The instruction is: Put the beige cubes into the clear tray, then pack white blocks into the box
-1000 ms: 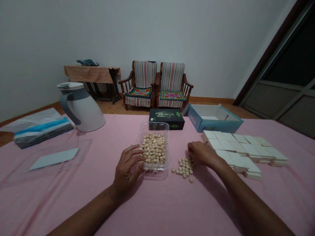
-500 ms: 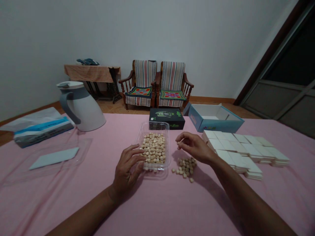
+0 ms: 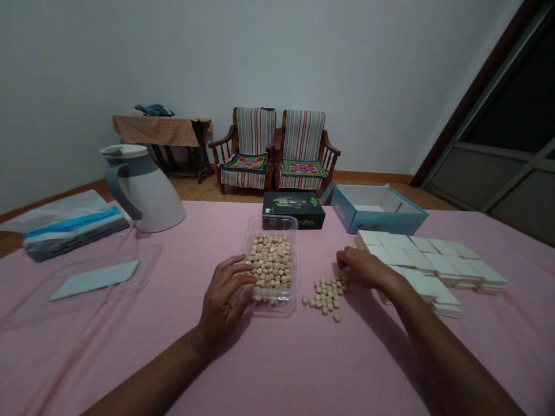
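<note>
The reference component is the clear plastic tray (image 3: pixel 297 266), which lies on the pink cloth (image 3: pixel 260 375) and contains many small, pale, rounded pieces (image 3: pixel 272 263).

Left hand (image 3: pixel 225 297): located at the tray's left side, near its front corner. The fingers extend across the left wall with the tips above the contents; the thumb is at the near corner. The grip is apart, with no piece visible between thumb and fingers. Contact between fingertips and contents cannot be determined.

Right hand (image 3: pixel 363 269): located to the right of the tray, at the right edge of the loose pile (image 3: pixel 327 293). The fingers are curled and point down. The fingertips are partly hidden, so it cannot be told whether the grip is clamped on a piece.

The loose pile, of similar pieces, lies on the pink cloth just right of the tray. A single piece (image 3: pixel 337 318) lies apart from it, on the near side.

Surrounding items: the black box (image 3: pixel 292 209) is directly behind the tray; the open blue box (image 3: pixel 377 228) is behind and to the right. Stacks of pale square tiles (image 3: pixel 433 263) are farther right of the tray. The white and grey jug (image 3: pixel 160 202) stands upright, well left of the tray.
</note>
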`<state>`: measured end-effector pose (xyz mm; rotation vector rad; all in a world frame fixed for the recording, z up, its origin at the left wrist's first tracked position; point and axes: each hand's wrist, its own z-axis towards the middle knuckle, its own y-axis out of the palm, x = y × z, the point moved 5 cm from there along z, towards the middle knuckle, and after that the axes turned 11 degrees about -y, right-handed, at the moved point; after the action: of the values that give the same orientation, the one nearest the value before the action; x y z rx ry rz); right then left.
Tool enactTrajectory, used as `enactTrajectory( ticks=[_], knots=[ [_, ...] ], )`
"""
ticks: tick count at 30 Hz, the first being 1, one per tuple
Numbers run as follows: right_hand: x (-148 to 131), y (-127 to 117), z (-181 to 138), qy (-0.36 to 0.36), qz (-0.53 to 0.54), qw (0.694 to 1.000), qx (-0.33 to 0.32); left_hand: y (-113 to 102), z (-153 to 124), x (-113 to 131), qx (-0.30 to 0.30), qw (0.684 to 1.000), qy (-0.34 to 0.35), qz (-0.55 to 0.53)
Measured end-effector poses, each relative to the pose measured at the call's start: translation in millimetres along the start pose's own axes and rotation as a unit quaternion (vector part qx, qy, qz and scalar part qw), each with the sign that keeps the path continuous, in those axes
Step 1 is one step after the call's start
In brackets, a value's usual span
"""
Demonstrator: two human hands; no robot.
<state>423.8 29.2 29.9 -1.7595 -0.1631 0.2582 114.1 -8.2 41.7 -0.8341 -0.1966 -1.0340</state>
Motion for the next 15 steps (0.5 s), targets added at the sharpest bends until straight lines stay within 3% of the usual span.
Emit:
enactTrajectory(
  ticks=[5, 10, 12, 15],
  knots=[
    [3, 10, 7, -0.009, 0.015, 0.999, -0.027, 0, -1, 0, -0.003, 1.0, -0.003, -0.005],
    [0, 0, 9, -0.034, 0.087, 0.994, 0.059, 1, -2, -2, -0.008, 1.0, -0.009, -0.003],
    [-15, -10, 7, -0.078, 0.175, 0.975, 0.113, 1, -2, -3, -0.008, 1.0, -0.011, -0.002],
    [-45, -29, 3, -0.145, 0.347, 0.903, 0.207, 1, -2, -3, -0.012, 1.0, -0.013, -0.004]
  ],
)
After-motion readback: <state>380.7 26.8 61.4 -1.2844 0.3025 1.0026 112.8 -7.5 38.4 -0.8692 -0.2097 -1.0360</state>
